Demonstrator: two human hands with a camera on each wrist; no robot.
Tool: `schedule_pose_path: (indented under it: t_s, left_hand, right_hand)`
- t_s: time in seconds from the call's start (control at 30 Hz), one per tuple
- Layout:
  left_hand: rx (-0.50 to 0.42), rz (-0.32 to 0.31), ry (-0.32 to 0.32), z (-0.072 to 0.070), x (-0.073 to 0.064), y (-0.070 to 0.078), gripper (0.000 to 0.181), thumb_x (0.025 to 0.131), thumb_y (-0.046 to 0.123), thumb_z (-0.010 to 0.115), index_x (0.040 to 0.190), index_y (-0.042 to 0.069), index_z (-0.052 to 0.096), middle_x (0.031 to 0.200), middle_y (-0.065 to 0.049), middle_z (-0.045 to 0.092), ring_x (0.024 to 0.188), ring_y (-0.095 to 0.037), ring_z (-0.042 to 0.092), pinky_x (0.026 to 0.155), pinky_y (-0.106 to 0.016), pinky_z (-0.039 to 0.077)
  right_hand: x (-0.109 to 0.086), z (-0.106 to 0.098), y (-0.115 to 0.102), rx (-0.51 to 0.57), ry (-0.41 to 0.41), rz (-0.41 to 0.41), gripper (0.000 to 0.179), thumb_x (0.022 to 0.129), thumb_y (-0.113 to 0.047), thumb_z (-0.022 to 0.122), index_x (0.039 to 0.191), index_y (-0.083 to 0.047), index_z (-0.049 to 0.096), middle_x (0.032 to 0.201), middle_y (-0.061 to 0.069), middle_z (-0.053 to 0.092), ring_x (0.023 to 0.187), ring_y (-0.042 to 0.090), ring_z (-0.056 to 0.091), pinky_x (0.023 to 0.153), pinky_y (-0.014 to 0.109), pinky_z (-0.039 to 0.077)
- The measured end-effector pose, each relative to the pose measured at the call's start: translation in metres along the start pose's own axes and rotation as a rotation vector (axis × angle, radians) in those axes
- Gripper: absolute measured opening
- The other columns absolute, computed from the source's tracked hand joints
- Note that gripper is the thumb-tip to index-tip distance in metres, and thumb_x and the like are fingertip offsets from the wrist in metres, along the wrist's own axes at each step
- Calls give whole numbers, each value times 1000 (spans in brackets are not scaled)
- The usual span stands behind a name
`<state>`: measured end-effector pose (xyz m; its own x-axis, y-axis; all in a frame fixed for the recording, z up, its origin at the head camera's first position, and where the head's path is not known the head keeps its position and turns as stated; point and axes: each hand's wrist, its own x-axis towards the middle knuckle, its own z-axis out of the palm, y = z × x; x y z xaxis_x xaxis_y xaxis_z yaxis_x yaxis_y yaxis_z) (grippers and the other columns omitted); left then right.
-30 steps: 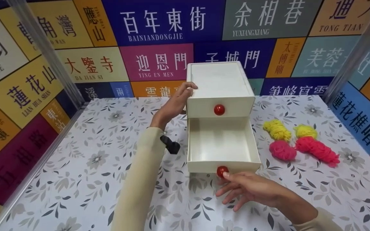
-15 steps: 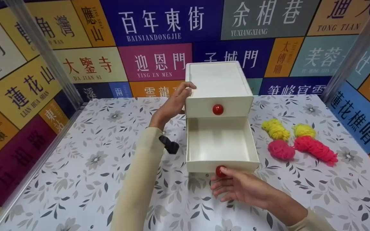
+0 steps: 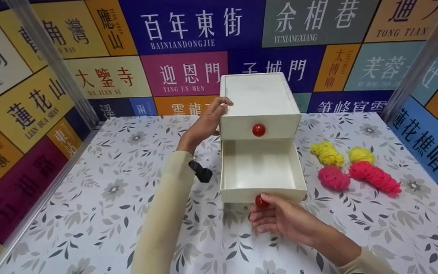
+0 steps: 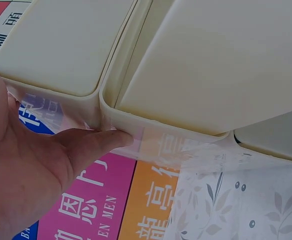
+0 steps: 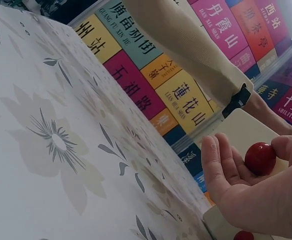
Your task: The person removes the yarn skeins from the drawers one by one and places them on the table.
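Holding the cabinet by its left side with the left grip, hooked over the top edge by the fingers. Pinching the lower knob with the right grip, thumb side uppermost. Showing the lower drawer drawn out just beyond the right grip, and the upper drawer, closed, right of the left grip. To the right grip's far right, showing two yellow bundles and two pink bundles on the patterned bench.
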<state>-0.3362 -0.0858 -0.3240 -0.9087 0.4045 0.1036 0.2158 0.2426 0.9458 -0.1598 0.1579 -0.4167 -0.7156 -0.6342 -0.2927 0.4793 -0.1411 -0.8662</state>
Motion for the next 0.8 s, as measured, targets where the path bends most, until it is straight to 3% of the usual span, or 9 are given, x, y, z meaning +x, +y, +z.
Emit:
schedule_pose_path:
  t_s: [0.53,0.8]
  left_hand:
    - [6,5,-10,0,2,0,25,108,31,28,129,26,40,128,-16,52,105,-29,60,89,-52,55]
    - [19,5,-8,0,1,0,25,107,33,29,129,26,39,135,-15,50,112,-32,59,94,-55,53]
  right_hand:
    - [14,-11,-10,-32,30,-55,41,105,-41,45,109,-5,63,97,4,71,88,15,70,87,29,58]
    - [21,-15,-13,-6,31,-60,40,105,-41,46,106,-6,65,94,3,71,85,14,69,83,26,58]
